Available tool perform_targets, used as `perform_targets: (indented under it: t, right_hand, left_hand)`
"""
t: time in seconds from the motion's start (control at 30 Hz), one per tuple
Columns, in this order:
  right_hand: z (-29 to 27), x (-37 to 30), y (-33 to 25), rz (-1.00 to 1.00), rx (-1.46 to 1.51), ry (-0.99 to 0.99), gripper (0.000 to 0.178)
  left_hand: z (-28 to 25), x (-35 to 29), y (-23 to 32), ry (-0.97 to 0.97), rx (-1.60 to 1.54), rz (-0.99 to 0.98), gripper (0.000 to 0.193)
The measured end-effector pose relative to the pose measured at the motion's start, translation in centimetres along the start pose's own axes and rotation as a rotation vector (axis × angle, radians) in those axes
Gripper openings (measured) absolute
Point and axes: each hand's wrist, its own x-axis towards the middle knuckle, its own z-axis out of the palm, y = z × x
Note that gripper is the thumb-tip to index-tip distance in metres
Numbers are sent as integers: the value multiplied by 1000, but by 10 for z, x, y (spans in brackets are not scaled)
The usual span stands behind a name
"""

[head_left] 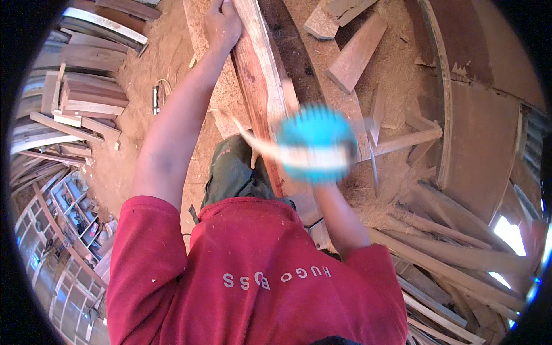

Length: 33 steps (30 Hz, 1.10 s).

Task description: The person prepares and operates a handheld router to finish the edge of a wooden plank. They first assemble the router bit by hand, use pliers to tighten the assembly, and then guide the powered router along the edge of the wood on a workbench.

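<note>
A long reddish-brown wooden plank (pixel 251 72) with a pale edge runs from the top of the view down to my legs. Up near its far end, my left hand (pixel 223 26) is closed on the plank's left side, its fingertips partly out of sight. My right forearm leads up to a round turquoise ribbed tool (pixel 316 135), smeared by motion, just right of the plank. The tool hides most of my right hand (pixel 324 188), which appears to hold it from below. A pale curved strip (pixel 253 141) crosses the plank and passes over the tool; its kind is unclear.
Wood offcuts (pixel 359 52) lie at the upper right beside a board. Stacked timber (pixel 92 95) stands on the left, with a compartmented rack (pixel 72 198) below it. Long boards (pixel 454 264) lean at the lower right. Sawdust covers the floor (pixel 141 86).
</note>
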Motion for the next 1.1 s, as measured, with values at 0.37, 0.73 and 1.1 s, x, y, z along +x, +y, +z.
perform_targets:
  t: [0.37,0.73,1.1]
  right_hand:
    - [12,-46,16,-555,338,378,92]
    - [26,69,48,-358,669,219,65]
    - [25,263,-11,-676,357,785,90]
  left_hand:
    - [-9,-7,27,17,38,-7,36]
    - [-15,-5,32,-38,44,-83,46]
    - [-12,-8,-14,-122,-151,-122,42]
